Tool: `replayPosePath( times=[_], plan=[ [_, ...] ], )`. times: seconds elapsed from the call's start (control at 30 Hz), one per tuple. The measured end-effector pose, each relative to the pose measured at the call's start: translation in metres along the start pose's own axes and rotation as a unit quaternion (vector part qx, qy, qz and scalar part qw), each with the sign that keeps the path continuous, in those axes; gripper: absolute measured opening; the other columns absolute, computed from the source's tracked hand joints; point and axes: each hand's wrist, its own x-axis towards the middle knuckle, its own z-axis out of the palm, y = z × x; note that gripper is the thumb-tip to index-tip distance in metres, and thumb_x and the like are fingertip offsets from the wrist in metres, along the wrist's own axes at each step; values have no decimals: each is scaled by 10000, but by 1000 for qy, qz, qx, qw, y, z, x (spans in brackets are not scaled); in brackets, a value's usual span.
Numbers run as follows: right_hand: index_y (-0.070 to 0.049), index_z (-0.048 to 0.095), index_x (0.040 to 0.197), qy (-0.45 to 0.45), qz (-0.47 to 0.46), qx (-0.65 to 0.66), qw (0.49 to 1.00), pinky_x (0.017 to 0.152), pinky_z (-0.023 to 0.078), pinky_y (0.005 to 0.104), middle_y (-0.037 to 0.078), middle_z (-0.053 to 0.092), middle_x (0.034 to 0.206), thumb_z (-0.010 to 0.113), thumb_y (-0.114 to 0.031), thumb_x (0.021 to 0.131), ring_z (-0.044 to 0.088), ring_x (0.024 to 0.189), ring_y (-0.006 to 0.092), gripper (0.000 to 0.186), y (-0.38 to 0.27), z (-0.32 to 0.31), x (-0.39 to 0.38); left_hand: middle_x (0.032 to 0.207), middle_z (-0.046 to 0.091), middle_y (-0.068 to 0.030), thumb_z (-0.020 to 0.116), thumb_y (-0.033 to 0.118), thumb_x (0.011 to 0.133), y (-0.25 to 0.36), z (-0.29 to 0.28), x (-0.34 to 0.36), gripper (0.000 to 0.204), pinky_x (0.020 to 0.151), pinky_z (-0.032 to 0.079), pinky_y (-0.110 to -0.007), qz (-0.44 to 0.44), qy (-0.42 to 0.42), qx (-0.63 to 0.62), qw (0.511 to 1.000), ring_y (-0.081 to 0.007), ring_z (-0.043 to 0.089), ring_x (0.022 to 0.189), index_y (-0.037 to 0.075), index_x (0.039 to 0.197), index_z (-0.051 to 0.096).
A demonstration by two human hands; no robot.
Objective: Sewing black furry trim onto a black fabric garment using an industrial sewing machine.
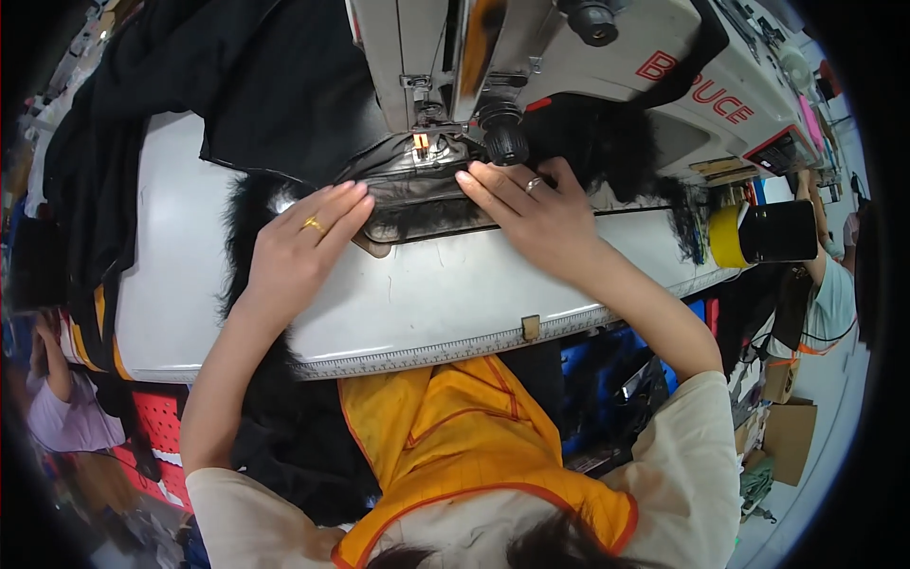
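Under the lit needle area of a white sewing machine lies a shiny black fabric piece. My left hand, with a gold ring, rests on its left side, fingers stretched out flat. On its right side my right hand, wearing a silver ring, presses with extended fingertips close to the machine's black knob. Neither hand grips anything that I can see. Black fur runs beside my left hand, and more black fur lies beyond my right. The needle tip is too small to make out.
A black garment spreads over the left of the white table. A measuring tape follows the table's front edge. At the right stand a yellow tape roll and a black container. Other people work at both sides.
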Motion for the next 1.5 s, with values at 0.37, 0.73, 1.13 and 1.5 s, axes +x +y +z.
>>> replayPosePath(
  times=[0.37, 0.73, 1.13, 1.5],
  plan=[
    [-82, 604, 1045, -45, 63, -75, 994, 823, 404, 401, 1, 574, 1136, 614, -153, 768, 546, 1042, 156, 286, 56, 7, -12, 1082, 569, -89, 558, 106, 736, 26, 28, 44, 377, 1015, 363, -422, 91, 1, 46, 995, -197, 518, 1088, -23, 1090, 575],
    [-146, 576, 1162, 0, -12, 97, 995, 859, 441, 330, -51, 568, 1166, 545, -123, 741, 577, 892, 129, 423, 11, 5, 3, 1055, 575, -22, 608, 111, 725, -11, 16, 43, 324, 815, 480, -307, 67, -1, -27, 997, -225, 575, 958, 79, 1048, 594],
    [-179, 603, 1050, -18, 104, 338, 935, 725, 492, 317, 2, 606, 995, 614, -178, 805, 592, 881, 223, 246, 8, 15, 26, 877, 589, -12, 664, 70, 694, -13, 21, 46, 229, 687, 504, -299, -63, -5, -147, 987, -192, 603, 808, 105, 914, 611],
    [-122, 584, 905, -28, 22, 41, 998, 560, 518, 237, -2, 569, 954, 579, -131, 730, 581, 886, 149, 176, 34, 14, 22, 884, 615, -16, 614, 45, 677, -23, 24, 52, 246, 819, 509, -319, -2, 35, -79, 996, -171, 620, 856, 93, 919, 618]
  ],
)
